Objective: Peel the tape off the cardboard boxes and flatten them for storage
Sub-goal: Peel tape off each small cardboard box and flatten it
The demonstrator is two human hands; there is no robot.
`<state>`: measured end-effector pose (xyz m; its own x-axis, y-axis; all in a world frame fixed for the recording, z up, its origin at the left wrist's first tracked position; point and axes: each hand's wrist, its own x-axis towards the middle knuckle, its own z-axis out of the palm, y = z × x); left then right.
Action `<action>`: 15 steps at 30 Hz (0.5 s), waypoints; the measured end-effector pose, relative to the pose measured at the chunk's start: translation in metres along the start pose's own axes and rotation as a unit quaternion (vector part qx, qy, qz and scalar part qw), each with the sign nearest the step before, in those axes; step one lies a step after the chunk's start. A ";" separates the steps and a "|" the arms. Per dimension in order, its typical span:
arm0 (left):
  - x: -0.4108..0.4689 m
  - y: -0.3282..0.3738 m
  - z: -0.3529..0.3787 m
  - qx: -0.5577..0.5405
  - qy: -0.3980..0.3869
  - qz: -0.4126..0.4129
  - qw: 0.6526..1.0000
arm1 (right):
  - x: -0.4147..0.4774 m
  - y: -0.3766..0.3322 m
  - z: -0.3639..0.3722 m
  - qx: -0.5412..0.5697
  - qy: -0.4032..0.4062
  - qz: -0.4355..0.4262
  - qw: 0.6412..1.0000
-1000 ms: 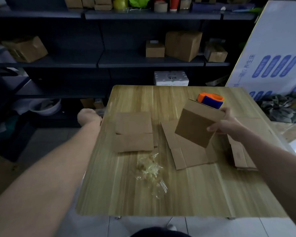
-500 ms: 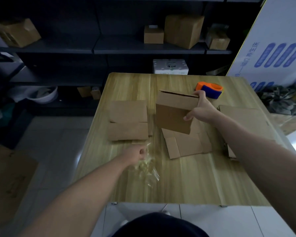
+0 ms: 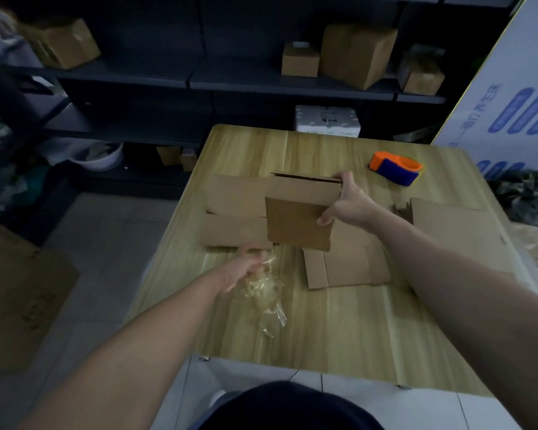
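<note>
My right hand (image 3: 347,203) grips a small brown cardboard box (image 3: 298,212) by its right edge, holding it upright above the wooden table (image 3: 339,330). My left hand (image 3: 246,268) rests on a crumpled wad of clear peeled tape (image 3: 263,293) near the table's left side; its fingers curl around the wad's top. A flattened box (image 3: 235,212) lies behind the left hand. Another flattened box (image 3: 345,265) lies under the held one. A larger flat cardboard sheet (image 3: 454,231) lies at the right.
An orange and blue tape dispenser (image 3: 396,167) sits at the table's far right. Dark shelves (image 3: 261,82) with more boxes stand behind the table. A big white printed carton (image 3: 516,88) leans at the right. Flat cardboard (image 3: 16,293) lies on the floor at left.
My left hand came back from beyond the table's left edge onto the tape wad. My right hand carried the box leftward and turned it upright.
</note>
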<state>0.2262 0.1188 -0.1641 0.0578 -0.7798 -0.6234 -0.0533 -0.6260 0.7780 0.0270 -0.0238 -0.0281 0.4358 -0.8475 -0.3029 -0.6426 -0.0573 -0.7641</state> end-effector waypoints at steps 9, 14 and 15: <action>-0.017 0.025 -0.029 -0.202 0.179 -0.097 0.958 | 0.009 -0.014 0.023 -0.007 -0.032 -0.024 0.999; -0.026 0.055 -0.041 -0.017 0.168 -0.132 0.977 | 0.013 -0.021 0.031 -0.020 -0.016 -0.034 0.999; -0.029 0.064 -0.045 0.028 0.182 -0.119 0.976 | 0.013 -0.023 0.031 -0.028 -0.011 -0.035 0.999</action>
<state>0.2655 0.1016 -0.0929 0.4251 -0.5627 -0.7090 -0.0492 -0.7965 0.6026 0.0669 -0.0167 -0.0323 0.4940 -0.8290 -0.2621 -0.6437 -0.1461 -0.7512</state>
